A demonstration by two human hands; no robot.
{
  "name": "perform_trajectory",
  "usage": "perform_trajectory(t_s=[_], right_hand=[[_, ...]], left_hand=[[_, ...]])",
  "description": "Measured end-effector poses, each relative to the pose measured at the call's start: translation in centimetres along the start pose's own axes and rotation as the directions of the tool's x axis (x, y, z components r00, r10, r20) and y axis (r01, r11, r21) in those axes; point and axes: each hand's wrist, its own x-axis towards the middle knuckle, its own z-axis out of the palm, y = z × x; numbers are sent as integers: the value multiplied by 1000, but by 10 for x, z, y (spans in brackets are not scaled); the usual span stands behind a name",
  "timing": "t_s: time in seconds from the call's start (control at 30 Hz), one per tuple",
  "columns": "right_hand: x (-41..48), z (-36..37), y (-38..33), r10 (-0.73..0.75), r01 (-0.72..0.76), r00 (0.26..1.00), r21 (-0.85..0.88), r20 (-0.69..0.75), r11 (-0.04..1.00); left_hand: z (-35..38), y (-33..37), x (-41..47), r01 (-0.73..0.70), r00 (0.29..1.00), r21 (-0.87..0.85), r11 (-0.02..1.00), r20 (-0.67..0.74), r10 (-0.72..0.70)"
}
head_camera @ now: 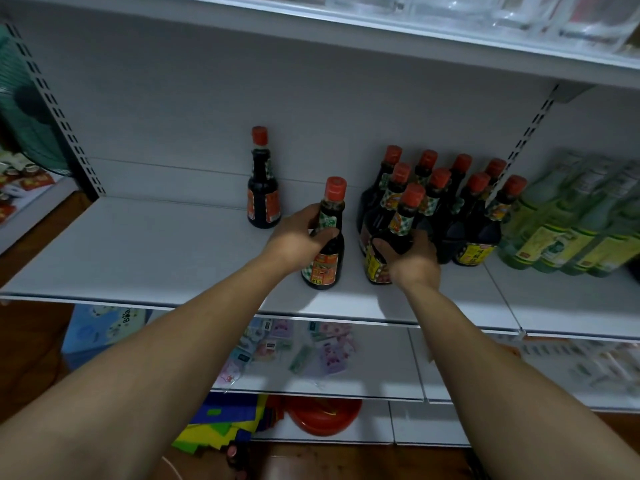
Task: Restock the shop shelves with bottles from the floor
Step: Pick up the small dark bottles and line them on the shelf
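Note:
Two dark sauce bottles with red caps stand upright on the white middle shelf (156, 251). My left hand (298, 237) is wrapped around the neck and shoulder of the left bottle (325, 268), near the shelf's front. My right hand (412, 261) grips the body of the right bottle (403, 216), which touches a cluster of several like bottles (460, 206) behind it. One more dark bottle (263, 188) stands alone at the back, left of my hands.
Pale green bottles (568, 230) fill the shelf's right end. A shelf above holds clear containers (519, 15). Lower shelves carry small packets (294, 351), a red bowl (325, 414) and coloured sheets (221, 424). The shelf's left half is bare.

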Motion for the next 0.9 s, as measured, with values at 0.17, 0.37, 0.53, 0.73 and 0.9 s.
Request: perform_trajectory(t_s=[0.17, 0.37, 0.53, 0.73, 0.9], right_hand=[[-3, 0, -2, 6, -6, 1000, -28, -24, 1000], [-11, -1, 1, 24, -22, 999, 47, -38, 999], [-53, 9, -4, -181, 197, 951, 43, -249, 979], [-72, 41, -41, -229, 224, 973, 115, 30, 968], [-56, 61, -46, -161, 143, 984, 195, 82, 970]], left_hand=[[-2, -1, 1, 11, 1000, -7, 1000, 16, -11], [-4, -1, 3, 47, 998, -48, 998, 51, -44], [-8, -14, 0, 41, 997, -136, 990, 74, -32], [-27, -34, -5, 84, 994, -209, 974, -47, -96], [-51, -53, 10, 111, 982, -215, 970, -123, -140]])
